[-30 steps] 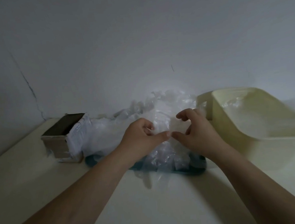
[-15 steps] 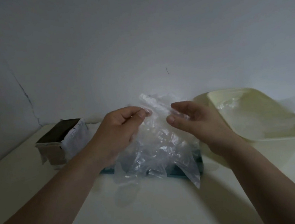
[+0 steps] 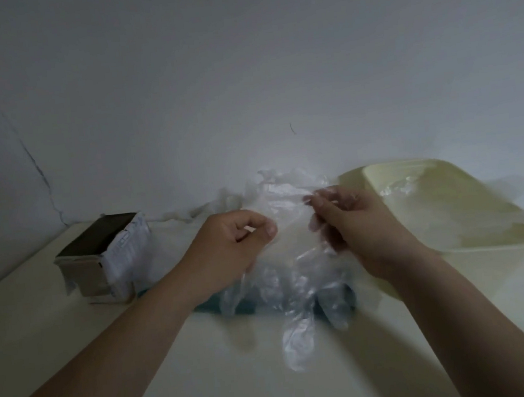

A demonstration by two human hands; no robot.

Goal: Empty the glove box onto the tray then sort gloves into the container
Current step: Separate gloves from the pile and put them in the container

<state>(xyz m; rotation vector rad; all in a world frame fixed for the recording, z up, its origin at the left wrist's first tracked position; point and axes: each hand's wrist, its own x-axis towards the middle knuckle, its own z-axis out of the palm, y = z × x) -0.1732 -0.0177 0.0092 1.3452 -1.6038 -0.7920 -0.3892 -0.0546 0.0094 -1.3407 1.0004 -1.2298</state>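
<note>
- Clear, thin plastic: one glove [image 3: 291, 280] hangs in the air between the two hands, above the tray, its limp fingers drooping toward the surface [image 3: 74, 343].
- The left hand [image 3: 230, 247] is curled, thumb against forefinger, pinching the glove's left edge.
- The right hand [image 3: 351, 224] pinches the crumpled upper edge with thumb and fingertips, the film draped over its fingers.
- A dark teal tray [image 3: 207, 305] shows beneath the glove, mostly covered by it.
- More gloves [image 3: 203, 210] trail behind the hands, toward the wall [image 3: 239, 70].
- The glove box [image 3: 103, 249] stands at the left, its open top dark.
- The pale yellow container [image 3: 471, 217] sits at the right, just beside the tray, with some clear film inside.
</note>
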